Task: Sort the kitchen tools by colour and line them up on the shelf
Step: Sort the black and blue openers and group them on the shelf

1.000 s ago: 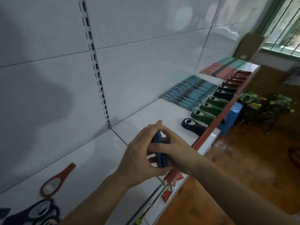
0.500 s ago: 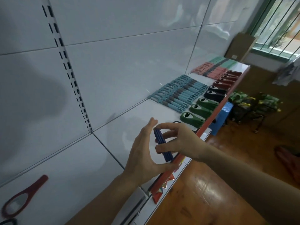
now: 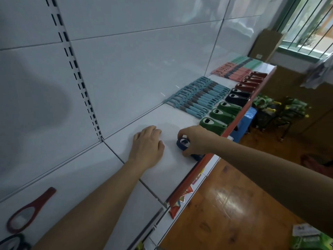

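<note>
at the far left a red loop-shaped opener (image 3: 30,212) lies flat on the white shelf (image 3: 81,177), its straight end angled toward the back wall. just below it, cut off by the corner of the view, sits part of a dark loop tool (image 3: 12,242). a slotted upright (image 3: 79,74) runs down the white back panel to the shelf's rear edge.

further right the left hand (image 3: 146,145) rests palm down on the shelf, fingers relaxed and slightly bent, holding nothing. near it, across a strip of bare shelf, is the navy bottle opener (image 3: 182,144), close to the shelf's front edge with its metal-lined mouth facing up. the right hand (image 3: 195,141) comes in from the right over the red edge strip (image 3: 185,180) and pinches the navy bottle opener between curled fingers and thumb. the hand covers most of the tool's body, so i cannot tell whether it sits fully flat on the shelf.

beyond the right hand a front row runs along the edge: three green openers (image 3: 213,124), then black openers (image 3: 237,97), then dark red openers (image 3: 252,81). behind that row, against the wall, teal peelers (image 3: 200,96) lie side by side, and farther on pink peelers (image 3: 232,71) and mint peelers (image 3: 246,62). below the shelf stands a blue stool (image 3: 246,118) on the wooden floor (image 3: 225,204).
</note>
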